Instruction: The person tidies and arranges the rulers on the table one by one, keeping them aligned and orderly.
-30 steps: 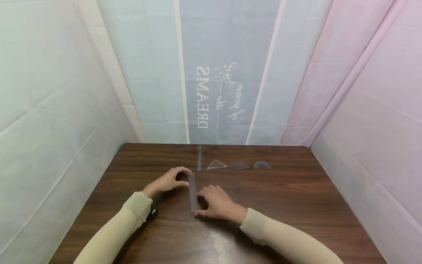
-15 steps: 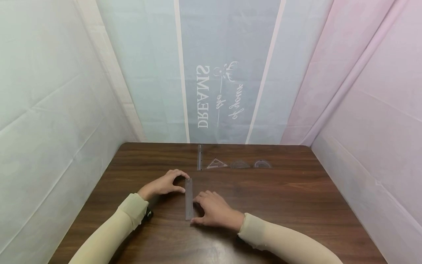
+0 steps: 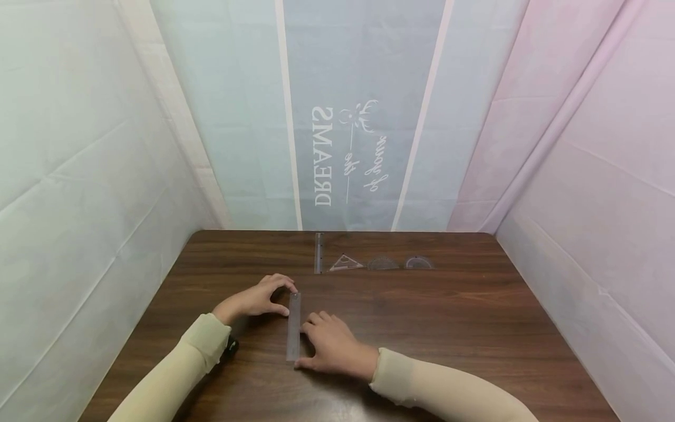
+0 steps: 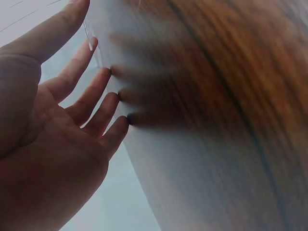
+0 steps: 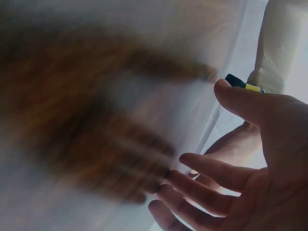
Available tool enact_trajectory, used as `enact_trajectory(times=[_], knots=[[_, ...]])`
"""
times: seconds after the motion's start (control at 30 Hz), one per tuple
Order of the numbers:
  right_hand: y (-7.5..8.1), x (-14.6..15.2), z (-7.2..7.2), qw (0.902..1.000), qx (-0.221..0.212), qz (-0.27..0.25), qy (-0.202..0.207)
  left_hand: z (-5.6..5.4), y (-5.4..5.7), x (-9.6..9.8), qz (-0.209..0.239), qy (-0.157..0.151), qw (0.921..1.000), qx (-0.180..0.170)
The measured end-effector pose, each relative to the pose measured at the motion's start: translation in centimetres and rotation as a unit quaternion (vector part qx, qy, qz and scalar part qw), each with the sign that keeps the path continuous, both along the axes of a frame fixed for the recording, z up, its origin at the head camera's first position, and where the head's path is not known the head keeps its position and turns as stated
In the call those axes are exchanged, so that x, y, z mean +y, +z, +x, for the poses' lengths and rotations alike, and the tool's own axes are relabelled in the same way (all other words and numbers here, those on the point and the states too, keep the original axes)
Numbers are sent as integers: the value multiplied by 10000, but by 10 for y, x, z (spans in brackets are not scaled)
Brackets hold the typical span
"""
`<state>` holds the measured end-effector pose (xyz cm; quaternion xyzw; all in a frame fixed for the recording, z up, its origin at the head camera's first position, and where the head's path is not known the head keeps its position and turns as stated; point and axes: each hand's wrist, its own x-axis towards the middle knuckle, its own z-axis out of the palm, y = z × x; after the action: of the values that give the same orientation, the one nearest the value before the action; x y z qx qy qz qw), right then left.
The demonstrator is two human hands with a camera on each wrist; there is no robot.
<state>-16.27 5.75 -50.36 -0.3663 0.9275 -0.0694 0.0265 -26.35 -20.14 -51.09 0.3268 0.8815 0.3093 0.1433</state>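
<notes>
A clear straight ruler (image 3: 293,328) lies lengthwise on the wooden table (image 3: 448,334), between my two hands in the head view. My left hand (image 3: 258,298) touches its far end with a fingertip, the thumb right at its left edge. At the near end, the thumb of my right hand (image 3: 333,346) reaches the corner, while the fingers rest along the right edge. In the left wrist view, the fingers of my left hand (image 4: 62,110) are spread and fairly straight, with a sliver of the ruler (image 4: 88,36) near thumb and index. My right hand's fingers (image 5: 211,173) look relaxed.
Behind the hands, another clear ruler (image 3: 319,253), a triangular set square (image 3: 345,262), a faint clear drawing piece (image 3: 383,264) and a protractor (image 3: 419,262) lie in a row. Printed cloth (image 3: 364,70) hangs beyond the table's far edge, with pale cloth at both sides.
Both hands have slid the ruler toward the person and a little to the left, bringing it straighter. The row of drawing tools has stayed put.
</notes>
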Motion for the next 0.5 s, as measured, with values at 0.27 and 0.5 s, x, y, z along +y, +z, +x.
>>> enact_trajectory(times=[0.27,0.5], knots=[[2,-10,4,9994,241,224,-43,-2,0,-5,-92,-49,9999,31],[0,-26,8,9980,431,464,16,0,0,-18,-160,82,9997,-180]])
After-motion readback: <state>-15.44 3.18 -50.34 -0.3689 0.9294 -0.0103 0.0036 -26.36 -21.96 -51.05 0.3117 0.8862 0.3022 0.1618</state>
